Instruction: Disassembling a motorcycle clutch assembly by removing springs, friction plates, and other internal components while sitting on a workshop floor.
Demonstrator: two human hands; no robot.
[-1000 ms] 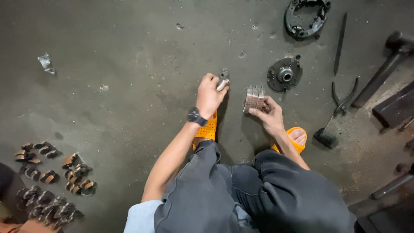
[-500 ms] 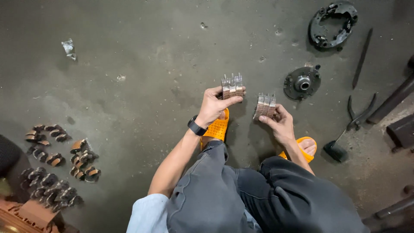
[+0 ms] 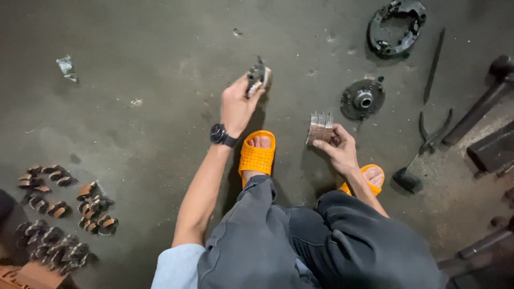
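I crouch over a grey concrete floor [image 3: 150, 64] in orange slippers. My left hand [image 3: 237, 105], with a black wristwatch, is raised forward and grips a small stack of metal plates [image 3: 257, 75] turned edge-on. My right hand [image 3: 336, 146] holds a second stack of ribbed metal plates [image 3: 320, 127] upright, just above the floor between my feet. The two stacks are apart, the left one farther from me.
A round metal hub [image 3: 363, 99] lies beyond my right hand, a brake backing plate [image 3: 397, 27] farther back. A thin rod [image 3: 433, 65], a hammer [image 3: 423, 155] and dark bars [image 3: 476, 115] lie at the right. Several small brown curved parts [image 3: 59, 214] cluster at the lower left.
My left hand has swung forward and left with its stack, away from the right hand. The right hand stays low with its stack. The view shifted slightly.
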